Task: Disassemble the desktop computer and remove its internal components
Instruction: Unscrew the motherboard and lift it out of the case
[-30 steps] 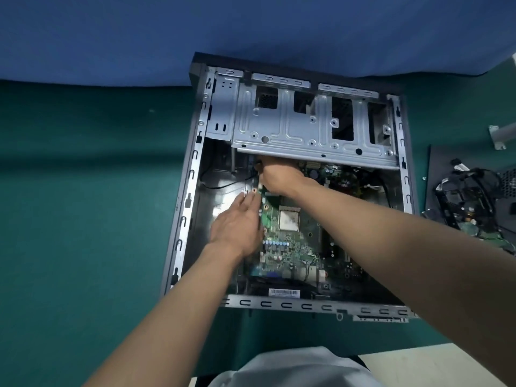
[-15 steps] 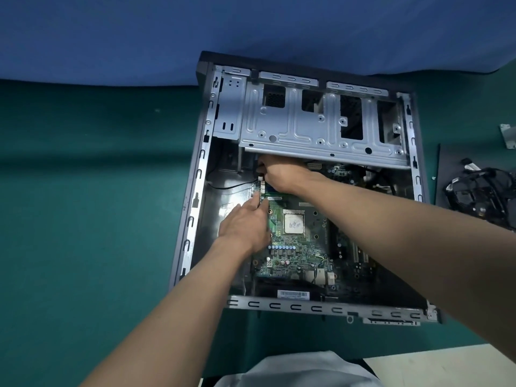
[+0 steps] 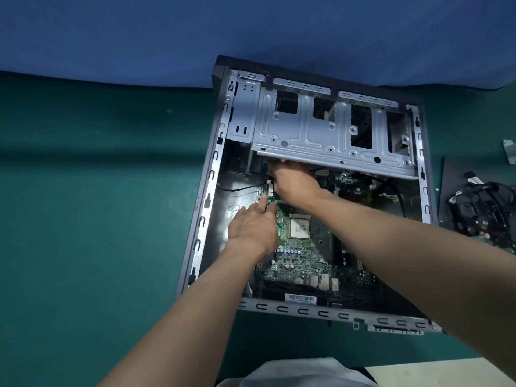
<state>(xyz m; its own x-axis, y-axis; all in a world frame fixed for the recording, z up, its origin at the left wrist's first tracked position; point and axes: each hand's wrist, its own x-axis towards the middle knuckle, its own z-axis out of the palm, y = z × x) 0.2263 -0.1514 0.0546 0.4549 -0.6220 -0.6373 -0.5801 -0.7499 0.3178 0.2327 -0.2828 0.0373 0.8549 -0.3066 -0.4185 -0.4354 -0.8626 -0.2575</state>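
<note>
While the opened computer (image 3: 207, 208) lies flat on the green table (image 3: 83, 219), both hands meet at the far corner of its circuit board (image 3: 301, 263).
The left hand (image 3: 252, 230) presses the board edge with straight fingers (image 3: 262, 203); the right hand (image 3: 293, 182) curls at a white plug (image 3: 269, 182) under the metal cage (image 3: 321, 135), grip unclear. Loose parts (image 3: 485, 210) lie well right.

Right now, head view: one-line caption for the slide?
Open desktop case on green mat: left hand touches the motherboard edge, right hand reaches beneath the drive cage.

Green cloth (image 3: 83, 219) as work surface, blue backdrop (image 3: 251, 29) behind, white fabric (image 3: 301, 372) at btm edge, pale slab (image 3: 446, 371) btm-rt.
</note>
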